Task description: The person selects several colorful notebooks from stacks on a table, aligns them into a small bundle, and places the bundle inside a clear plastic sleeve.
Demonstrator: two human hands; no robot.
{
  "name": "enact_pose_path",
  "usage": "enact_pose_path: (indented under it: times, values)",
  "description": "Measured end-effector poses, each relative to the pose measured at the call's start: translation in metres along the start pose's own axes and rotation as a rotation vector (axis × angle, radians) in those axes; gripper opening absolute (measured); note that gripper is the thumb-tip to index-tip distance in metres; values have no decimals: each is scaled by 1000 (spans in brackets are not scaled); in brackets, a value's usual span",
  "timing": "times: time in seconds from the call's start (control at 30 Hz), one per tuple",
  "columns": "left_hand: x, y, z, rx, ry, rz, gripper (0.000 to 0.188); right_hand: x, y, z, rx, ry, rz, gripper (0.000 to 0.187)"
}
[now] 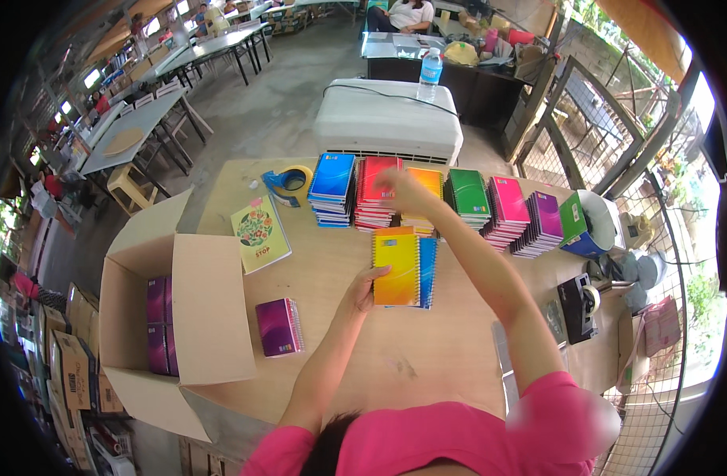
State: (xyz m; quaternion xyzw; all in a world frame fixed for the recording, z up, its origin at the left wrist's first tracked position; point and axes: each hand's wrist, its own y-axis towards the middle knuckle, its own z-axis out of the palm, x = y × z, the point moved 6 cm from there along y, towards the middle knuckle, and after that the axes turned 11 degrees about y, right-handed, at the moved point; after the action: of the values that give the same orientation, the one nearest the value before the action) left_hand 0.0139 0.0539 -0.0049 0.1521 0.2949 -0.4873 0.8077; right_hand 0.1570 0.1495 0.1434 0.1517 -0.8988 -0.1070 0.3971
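Note:
My left hand [366, 287] grips a yellow spiral notebook [396, 266] by its left edge, over the wood-coloured tabletop. A blue spiral notebook [428, 274] shows from beneath it, shifted to the right. My right hand [400, 194] reaches across to the far row, at the right edge of the red notebook stack [376, 174]. Its fingers are blurred, and their hold on a notebook cannot be made out. To the left of the red stack stands a blue notebook stack [331, 176]; to the right, partly behind my forearm, an orange-yellow stack [427, 181].
Green [468, 193], pink [509, 201] and purple [544, 214] notebook stacks continue the row rightward. An open carton [214, 309] holding purple notebooks stands left, near a loose purple notebook [278, 328]. Also there: a yellow-green notebook [262, 235], tape rolls [292, 181], a tape dispenser [579, 308].

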Motion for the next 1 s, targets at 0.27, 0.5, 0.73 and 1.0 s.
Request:
enact_pose_path:
  times: [0.27,0.5,0.73,1.0]
  values:
    - [-29,-11,-10,-299,103,156,62,-82,33,-17,-399,-215,862,54]
    - [-46,-22,-7,-426,269,312,65,-99,35,-9,-340,-216,898,48]
    - [-48,-27,-11,-397,186,295,65,-105,23,-18,-504,-58,851,43]
    - [-34,-15,-17,-322,94,238,61,-122,-22,-61,-641,623,729,26]
